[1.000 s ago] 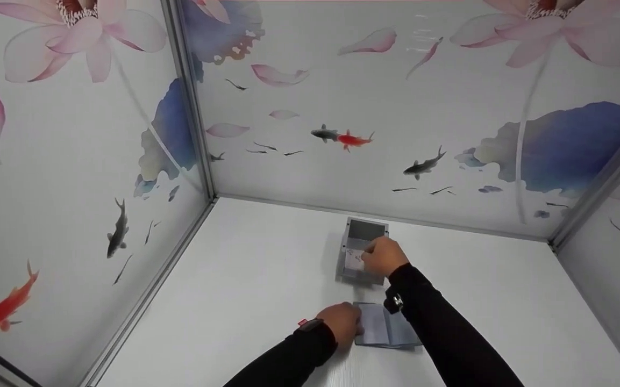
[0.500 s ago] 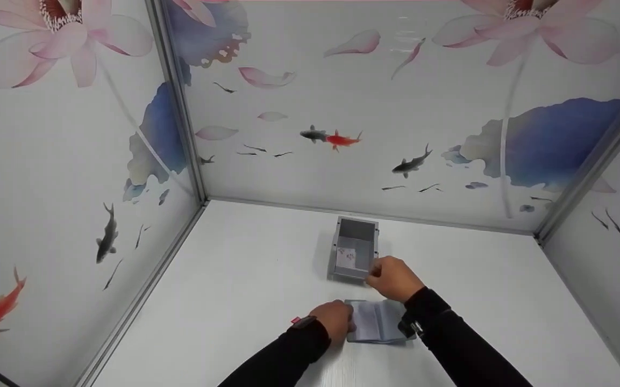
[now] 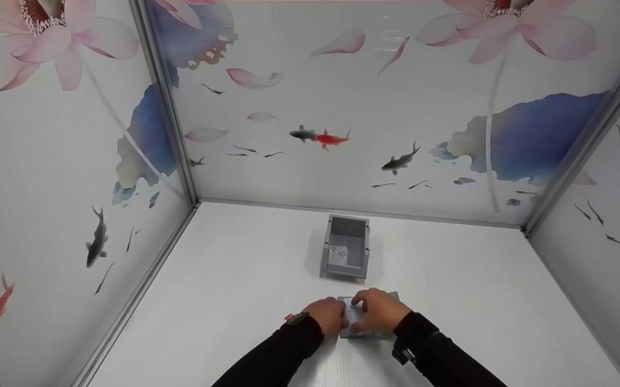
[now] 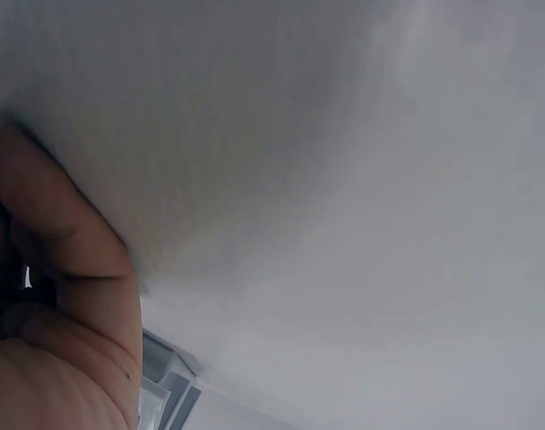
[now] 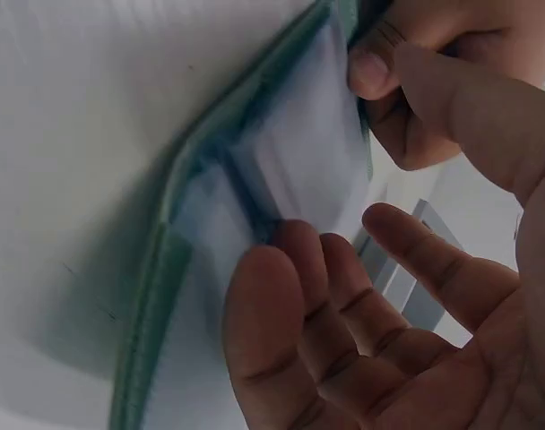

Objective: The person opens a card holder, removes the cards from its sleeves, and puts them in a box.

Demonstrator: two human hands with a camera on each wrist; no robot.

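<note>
A green-covered booklet (image 5: pixel 308 134) with pale or clear sleeve-like pages lies spread open on the white surface, seen in the right wrist view. In the head view the booklet (image 3: pixel 354 313) is mostly hidden between the hands. My left hand (image 3: pixel 326 316) pinches its left edge, the thumb (image 5: pixel 371 73) on the page. Over the pages is my right hand (image 3: pixel 382 312), fingers parted and relaxed, with fingertips (image 5: pixel 265 278) close to or touching the sleeves near the fold. Nothing is seen held in it. The left wrist view shows the curled left hand (image 4: pixel 84 340).
A grey open-topped box (image 3: pixel 347 272) stands beyond the booklet, with a small pale card (image 3: pixel 338 255) inside. White panels with printed flowers and fish enclose the tabletop (image 3: pixel 245 269) at the left, back and right.
My right hand has come back from over the grey box to the booklet, its fingers spreading over the pages. The left hand stays at the booklet's left edge. The head view has shifted slightly.
</note>
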